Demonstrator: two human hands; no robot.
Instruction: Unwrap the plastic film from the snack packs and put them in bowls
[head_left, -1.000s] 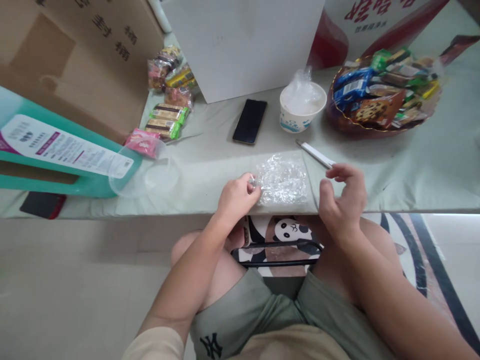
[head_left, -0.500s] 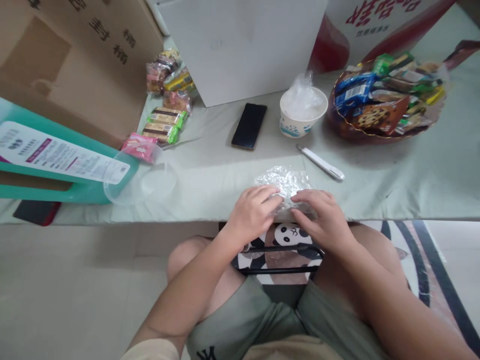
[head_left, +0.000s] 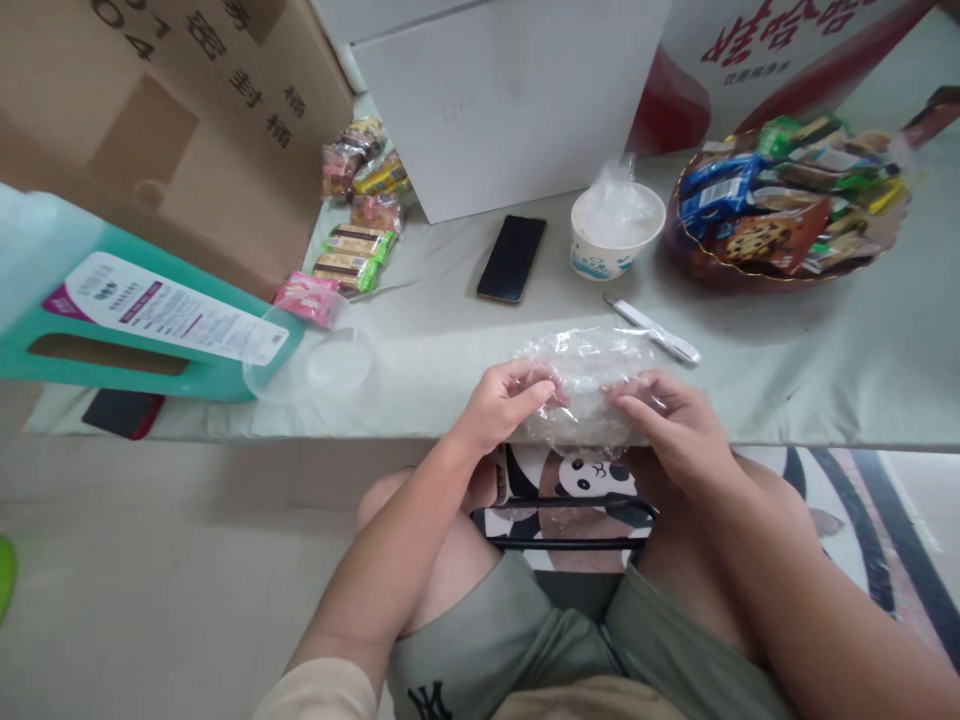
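Observation:
A thin, clear plastic cover (head_left: 589,405), crinkled and spread in a rounded shape, is held up between both hands at the table's front edge. My left hand (head_left: 506,402) pinches its left side, the thumb lying over the film. At its right side my right hand (head_left: 671,415) is closed on the film, with fingers partly behind the clear plastic. Just beyond lies a white-handled peeler or cutter (head_left: 656,330); its exact kind is unclear. A paper cup (head_left: 611,250) stands farther back with crumpled clear plastic (head_left: 616,205) in it.
A dark phone (head_left: 512,258) lies left of the cup. A bowl of packaged snacks (head_left: 795,265) stands at right. At left are a green liquid jug (head_left: 172,320), a clear plastic tub (head_left: 330,370), snack packs (head_left: 352,255) and a cardboard box (head_left: 225,180). A white box (head_left: 517,110) stands behind.
The clear plastic, earlier bunched flat on the table under my fingers, is now spread wider and lifted. My hands have moved apart and closed on its sides. The view has shifted slightly.

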